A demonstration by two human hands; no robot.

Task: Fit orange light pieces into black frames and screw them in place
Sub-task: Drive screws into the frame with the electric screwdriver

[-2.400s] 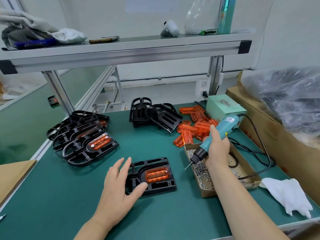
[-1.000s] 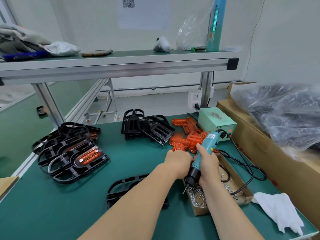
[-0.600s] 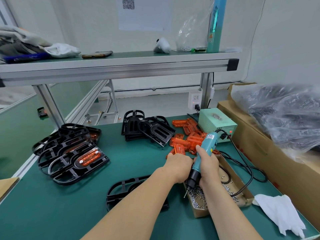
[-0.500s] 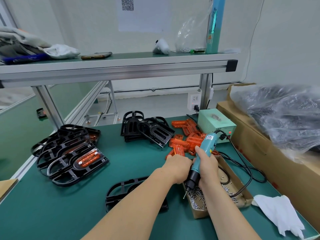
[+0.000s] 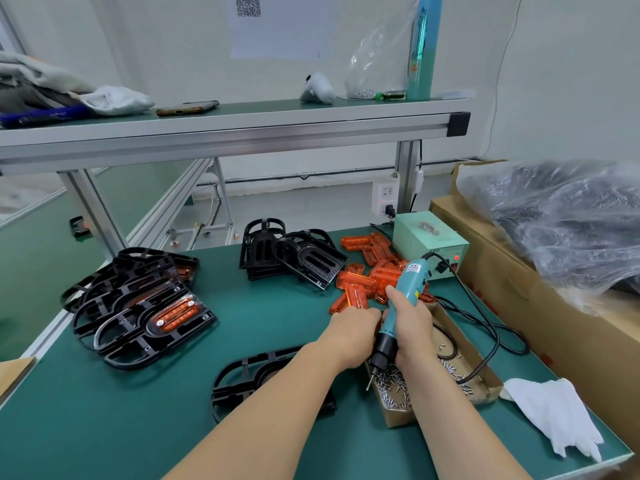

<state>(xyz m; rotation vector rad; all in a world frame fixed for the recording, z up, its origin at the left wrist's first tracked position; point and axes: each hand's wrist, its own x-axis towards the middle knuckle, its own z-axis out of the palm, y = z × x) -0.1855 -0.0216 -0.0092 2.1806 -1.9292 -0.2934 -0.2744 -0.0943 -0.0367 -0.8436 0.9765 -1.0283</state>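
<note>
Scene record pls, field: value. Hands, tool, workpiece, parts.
right hand: grips teal screwdriver, bit down at screw box
left hand: curled beside the driver's nose; contents hidden
workpiece: black frame, nearest the person, partly hidden
orange pieces: loose pile behind the hands
done stack: frames with orange inserts, far left

White cloth [image 5: 554, 415] on the green table [image 5: 104, 410], phone [image 5: 187, 108] on the shelf [image 5: 242, 131]
</note>
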